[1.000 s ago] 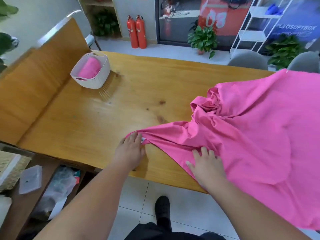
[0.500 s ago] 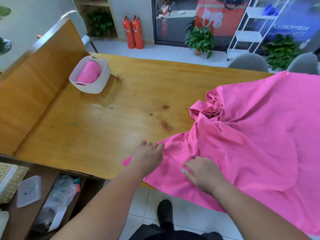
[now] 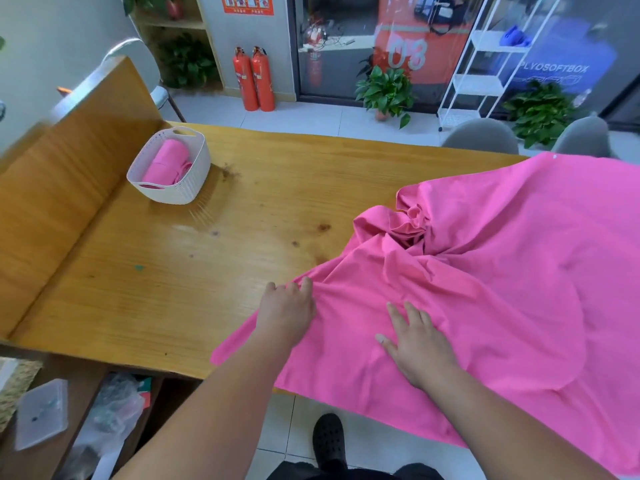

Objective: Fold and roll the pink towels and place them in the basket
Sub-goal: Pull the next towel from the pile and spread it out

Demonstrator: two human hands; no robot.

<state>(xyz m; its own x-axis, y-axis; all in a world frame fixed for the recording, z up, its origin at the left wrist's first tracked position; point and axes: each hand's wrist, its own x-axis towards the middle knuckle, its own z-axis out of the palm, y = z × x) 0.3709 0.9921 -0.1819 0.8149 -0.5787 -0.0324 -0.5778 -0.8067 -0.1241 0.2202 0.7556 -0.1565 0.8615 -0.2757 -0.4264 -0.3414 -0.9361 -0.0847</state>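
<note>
A large pink towel (image 3: 502, 292) lies rumpled over the right half of the wooden table (image 3: 207, 271), and its near edge hangs off the front. It is bunched into a knot of folds near its middle (image 3: 408, 226). My left hand (image 3: 287, 315) rests on the towel's left edge, fingertips at the cloth's border. To its right, my right hand (image 3: 415, 344) lies flat on the towel with fingers spread. A white basket (image 3: 202, 161) stands at the far left of the table with a rolled pink towel (image 3: 164, 166) inside.
A raised wooden panel (image 3: 69, 174) borders the table's left side. Grey chairs (image 3: 481, 135) stand behind the far edge. A lower shelf (image 3: 41, 414) at the near left holds a plastic box and bags. My black shoe (image 3: 327, 438) is on the tiled floor below.
My left hand left the towel's corner and moved right onto the cloth. The corner slid toward the table's near edge. My right hand went from bent fingers to flat and spread.
</note>
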